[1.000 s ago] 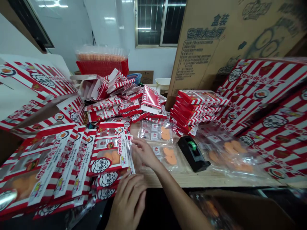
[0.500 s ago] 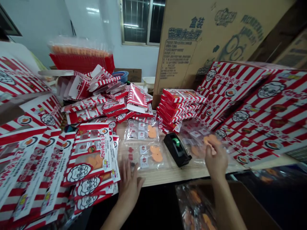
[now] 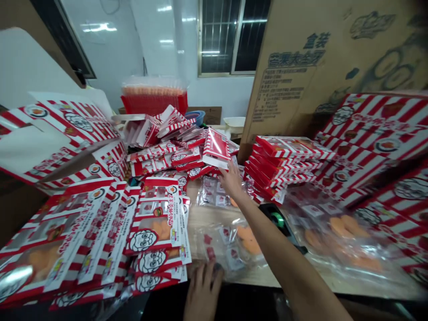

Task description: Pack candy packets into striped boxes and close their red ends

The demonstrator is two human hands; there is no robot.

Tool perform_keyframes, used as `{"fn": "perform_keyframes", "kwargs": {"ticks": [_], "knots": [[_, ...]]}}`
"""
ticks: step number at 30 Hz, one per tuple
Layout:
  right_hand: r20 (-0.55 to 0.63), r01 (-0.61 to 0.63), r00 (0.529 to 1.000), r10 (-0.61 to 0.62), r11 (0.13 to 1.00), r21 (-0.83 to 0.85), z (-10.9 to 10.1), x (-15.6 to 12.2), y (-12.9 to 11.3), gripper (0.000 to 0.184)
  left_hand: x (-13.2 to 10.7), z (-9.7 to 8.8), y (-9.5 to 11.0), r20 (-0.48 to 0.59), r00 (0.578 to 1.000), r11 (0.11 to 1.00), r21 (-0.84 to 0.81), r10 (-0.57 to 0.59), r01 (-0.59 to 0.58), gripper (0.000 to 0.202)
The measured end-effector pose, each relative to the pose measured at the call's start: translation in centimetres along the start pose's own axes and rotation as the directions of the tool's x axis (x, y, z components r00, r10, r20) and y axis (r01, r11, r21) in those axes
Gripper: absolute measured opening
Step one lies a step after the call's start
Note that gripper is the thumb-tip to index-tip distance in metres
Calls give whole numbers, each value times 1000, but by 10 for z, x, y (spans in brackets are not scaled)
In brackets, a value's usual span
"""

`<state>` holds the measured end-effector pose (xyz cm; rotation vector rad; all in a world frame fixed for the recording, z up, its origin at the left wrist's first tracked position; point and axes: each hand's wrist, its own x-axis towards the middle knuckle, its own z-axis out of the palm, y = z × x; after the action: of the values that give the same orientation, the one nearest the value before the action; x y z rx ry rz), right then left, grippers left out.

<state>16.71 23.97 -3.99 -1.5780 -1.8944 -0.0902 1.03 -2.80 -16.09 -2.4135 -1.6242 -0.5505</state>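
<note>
My right hand (image 3: 232, 181) reaches across the table, fingers stretched out. Its fingertips are at the lower edge of a red-and-white striped box (image 3: 216, 146) lying on a heap of similar boxes; whether they touch it I cannot tell. Under this hand lies a clear plastic packet (image 3: 209, 191). My left hand (image 3: 203, 290) rests at the table's front edge, fingers extended, at the near side of another clear packet (image 3: 230, 243) with small sachets and orange pieces. To the right stands a black tape dispenser (image 3: 282, 227) with green tape, partly hidden by my right forearm.
Filled striped boxes (image 3: 157, 218) lie overlapping at the left. A stack of boxes (image 3: 281, 165) stands behind the dispenser. More clear packets (image 3: 347, 240) lie at the right, before tall striped cartons (image 3: 368, 133). A large cardboard sheet (image 3: 287, 89) rises behind.
My right hand has left the packets at the right and moved left and forward to the box heap. The view has shifted; my left hand stays by the near packet.
</note>
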Motion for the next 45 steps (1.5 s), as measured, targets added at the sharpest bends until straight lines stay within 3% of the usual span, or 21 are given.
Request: {"fn": "perform_keyframes", "kwargs": {"ticks": [4,8,12,14,16,18,20,22,23,25,27,29,31,33,36,37,38,40,41,42,45], "knots": [[-18,-5,1000,5,1000,0,27,21,-6,24,-5,11,-6,11,999,1000,-5,30,-30,45],[-135,16,991,-12,1000,27,12,22,-9,24,-4,10,-21,20,990,989,-62,137,-136,48],[-325,53,945,-31,997,61,-59,8,-10,23,4,-9,-30,-68,978,956,-208,199,-209,34],[-440,45,898,1,994,95,-106,-4,-9,24,10,-24,-28,-165,964,926,-284,207,-248,29],[-540,60,837,89,966,252,-149,-17,-4,29,16,-41,-23,-285,937,889,-350,200,-296,27],[-491,43,850,191,904,425,-179,-30,6,41,22,-61,-19,-409,897,848,-402,170,-344,23],[-345,-42,904,254,855,517,-190,-42,18,40,29,-85,-18,-527,837,803,-431,146,-412,19],[-143,-154,948,286,801,578,-182,-54,29,33,37,-112,-20,-589,794,742,-465,149,-484,17],[-48,-205,955,293,769,606,-172,-60,32,32,41,-126,-22,-583,798,704,-504,150,-501,15],[110,-284,953,282,706,649,-142,-71,33,29,49,-149,-25,-527,842,627,-620,114,-473,15],[166,-316,946,277,686,656,-111,-82,26,24,57,-163,-25,-440,896,550,-734,64,-400,17],[175,-328,942,286,676,660,-88,-94,13,21,66,-167,-23,-368,930,470,-819,9,-329,17],[180,-331,940,288,658,676,-79,-109,-3,22,78,-164,-19,-299,949,366,-898,-101,-244,19],[224,-338,940,255,624,704,-83,-131,-22,23,92,-158,-16,-213,940,185,-969,-266,-167,23],[398,-416,905,153,519,747,-99,-173,-49,33,115,-152,-15,43,884,-187,-981,-466,-51,31],[478,-484,869,129,423,766,-105,-187,-56,40,121,-150,-15,141,863,-287,-958,-484,-5,33],[563,-571,819,114,266,777,-110,-199,-62,42,127,-148,-15,226,850,-359,-932,-476,47,34],[670,-673,730,135,-28,739,-118,-217,-70,37,133,-141,-15,335,839,-429,-893,-428,137,32],[694,-682,699,175,-128,720,-121,-221,-70,33,134,-136,-15,359,842,-442,-882,-404,164,32],[694,-675,682,232,-168,719,-124,-222,-69,31,134,-131,-14,374,850,-454,-871,-370,186,35],[630,-628,661,408,-159,762,-130,-215,-59,29,128,-118,-11,421,862,-444,-854,-281,272,46]]}}
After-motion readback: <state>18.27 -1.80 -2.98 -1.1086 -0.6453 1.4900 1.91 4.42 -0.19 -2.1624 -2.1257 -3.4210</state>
